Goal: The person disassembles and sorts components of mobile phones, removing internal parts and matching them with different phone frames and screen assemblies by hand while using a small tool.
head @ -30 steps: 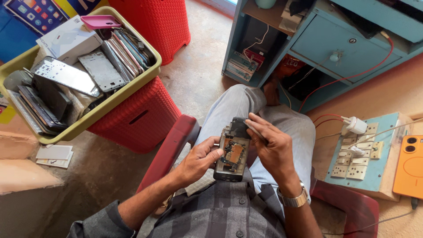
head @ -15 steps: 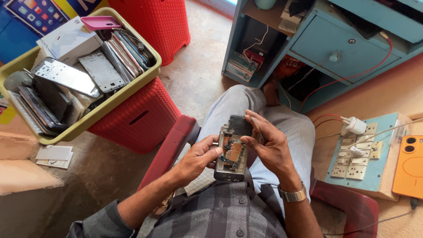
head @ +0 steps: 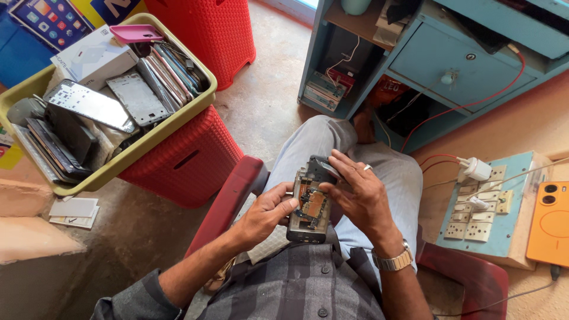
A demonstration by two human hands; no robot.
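One opened phone (head: 310, 204) was gripped over the lap.
Its back was off, boards bared; it was clasped by left hand (head: 268, 214) and right hand (head: 360, 198).

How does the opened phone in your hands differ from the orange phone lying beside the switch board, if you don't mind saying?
The opened phone has its back off and its circuit boards bare; the orange phone is closed, with its back cover on. The opened phone is held over the lap by the left hand and right hand; the orange phone lies untouched.
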